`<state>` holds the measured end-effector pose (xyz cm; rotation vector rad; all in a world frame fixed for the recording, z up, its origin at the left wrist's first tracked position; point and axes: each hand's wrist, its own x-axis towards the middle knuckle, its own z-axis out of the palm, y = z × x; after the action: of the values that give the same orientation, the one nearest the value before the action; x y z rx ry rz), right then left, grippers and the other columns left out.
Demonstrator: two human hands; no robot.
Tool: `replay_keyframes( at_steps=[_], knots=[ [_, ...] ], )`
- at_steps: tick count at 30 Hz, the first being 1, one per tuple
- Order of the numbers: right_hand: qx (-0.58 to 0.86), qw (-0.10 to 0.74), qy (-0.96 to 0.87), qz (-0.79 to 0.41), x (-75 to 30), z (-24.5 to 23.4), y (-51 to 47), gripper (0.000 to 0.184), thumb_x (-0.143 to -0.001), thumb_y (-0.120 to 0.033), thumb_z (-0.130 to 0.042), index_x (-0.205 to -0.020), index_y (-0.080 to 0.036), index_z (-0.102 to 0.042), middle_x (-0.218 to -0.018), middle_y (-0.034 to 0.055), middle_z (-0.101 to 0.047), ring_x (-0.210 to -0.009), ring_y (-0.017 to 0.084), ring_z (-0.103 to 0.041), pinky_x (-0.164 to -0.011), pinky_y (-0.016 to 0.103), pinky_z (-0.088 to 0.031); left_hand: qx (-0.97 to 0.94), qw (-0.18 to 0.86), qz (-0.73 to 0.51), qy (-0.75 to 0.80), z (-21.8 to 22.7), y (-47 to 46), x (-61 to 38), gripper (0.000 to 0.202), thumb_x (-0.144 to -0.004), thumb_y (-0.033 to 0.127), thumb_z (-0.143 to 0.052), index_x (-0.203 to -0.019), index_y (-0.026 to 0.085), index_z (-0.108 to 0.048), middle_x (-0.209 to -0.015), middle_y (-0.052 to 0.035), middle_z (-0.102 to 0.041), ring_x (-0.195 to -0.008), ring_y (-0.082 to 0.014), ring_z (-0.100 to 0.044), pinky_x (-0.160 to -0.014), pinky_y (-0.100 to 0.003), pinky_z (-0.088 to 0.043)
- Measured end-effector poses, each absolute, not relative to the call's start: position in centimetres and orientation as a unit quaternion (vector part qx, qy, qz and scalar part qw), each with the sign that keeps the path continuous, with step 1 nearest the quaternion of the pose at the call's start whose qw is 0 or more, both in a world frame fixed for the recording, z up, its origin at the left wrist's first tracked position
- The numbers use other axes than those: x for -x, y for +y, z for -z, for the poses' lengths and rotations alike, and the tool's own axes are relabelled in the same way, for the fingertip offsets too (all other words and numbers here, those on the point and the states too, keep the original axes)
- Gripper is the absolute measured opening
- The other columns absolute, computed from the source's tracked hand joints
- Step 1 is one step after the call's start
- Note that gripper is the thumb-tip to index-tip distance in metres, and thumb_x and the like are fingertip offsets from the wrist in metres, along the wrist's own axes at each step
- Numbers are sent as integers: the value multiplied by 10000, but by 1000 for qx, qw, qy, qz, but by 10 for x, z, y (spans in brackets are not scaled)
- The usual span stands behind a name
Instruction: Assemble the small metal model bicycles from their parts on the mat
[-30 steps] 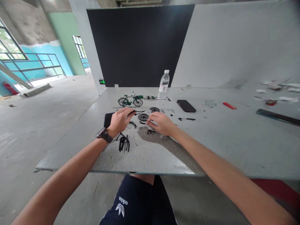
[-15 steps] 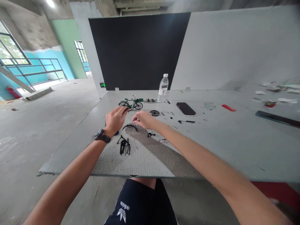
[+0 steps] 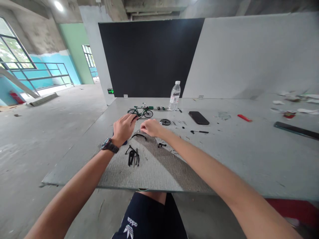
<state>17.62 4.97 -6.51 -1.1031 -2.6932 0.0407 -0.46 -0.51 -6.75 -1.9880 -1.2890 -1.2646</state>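
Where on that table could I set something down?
The broadest bare patch of the table lies right of the right forearm, nearer the front edge than the phone and red object. Another lies between the left forearm and the table's left edge. It's crowded around the left hand and right hand, with a green model bicycle, spoked wheel and black parts.

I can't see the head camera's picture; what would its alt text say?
A left hand seems to pinch a thin dark part over a grey table, close beside a right hand whose grip is hidden. Beyond stand a green model bicycle and a water bottle; loose black parts lie nearer the viewer.
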Motion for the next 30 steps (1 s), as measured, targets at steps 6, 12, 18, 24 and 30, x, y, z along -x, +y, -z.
replay_keyframes(
  at_steps=[6,12,18,24,30],
  knots=[
    [379,85,-921,-23,-169,62,52,120,-911,-320,-720,-885,-217,-776,-927,71,-777,-932,249,-668,-804,372,-404,721,229,463,-462,69,-4,6,176,-1014,293,-591,-1000,197,-739,-870,-46,-756,-760,-162,-691,-557,-261,-401],
    [390,96,-915,-40,-162,71,58,81,-906,-230,-705,-839,-188,-723,-982,87,-762,-966,247,-658,-804,363,-402,730,220,477,-438,70,-4,7,176,-1023,286,-575,-1045,205,-730,-912,-47,-763,-805,-163,-697,-599,-253,-450],
    [381,169,-908,-49,-175,65,61,103,-972,-228,-591,-894,-194,-649,-937,67,-731,-892,207,-635,-765,330,-400,768,167,511,-348,66,-5,9,200,-1037,227,-519,-1120,192,-697,-1040,-87,-753,-979,-195,-692,-860,-332,-555],
    [365,306,-869,-132,-222,50,57,133,-997,-306,-528,-990,-199,-607,-843,49,-683,-715,178,-577,-658,316,-416,815,155,474,-296,69,-3,6,252,-1038,156,-466,-1192,195,-661,-1108,-96,-762,-1029,-218,-695,-918,-395,-544],
    [348,475,-796,-142,-248,59,33,260,-1005,-409,-526,-1050,-196,-668,-986,80,-711,-829,189,-622,-724,322,-489,831,114,449,-307,74,-6,-4,209,-1056,254,-475,-1082,185,-671,-942,-82,-757,-850,-187,-704,-792,-334,-553]
  ],
)
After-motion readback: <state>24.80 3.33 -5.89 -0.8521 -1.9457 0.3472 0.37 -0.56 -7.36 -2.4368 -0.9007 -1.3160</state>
